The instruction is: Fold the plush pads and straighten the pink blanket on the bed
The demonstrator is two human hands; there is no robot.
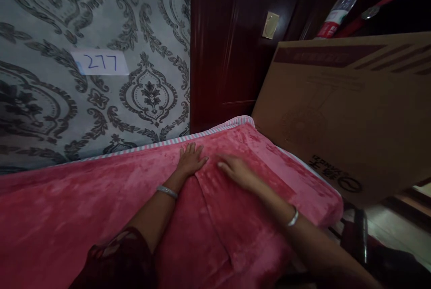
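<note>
A pink-red plush blanket [144, 190] covers a long raised surface in front of me, with a fold line running down its middle. My left hand [191, 159] lies flat on it near the far edge, fingers spread. To the right, my right hand [237, 170] is just over or touching the same blanket; it is slightly blurred, with its fingers stretched leftward and the thumb apart. Neither hand grips anything that I can see. Along the far edge shows a striped pink, white and blue border [161, 141].
Behind the blanket stands a patterned wall [148, 91] with a paper marked 277 [101, 63]. A dark red wooden panel [222, 46] adjoins it. At right leans a large cardboard box [336, 109], with a red-labelled bottle [338, 15] beyond its top edge.
</note>
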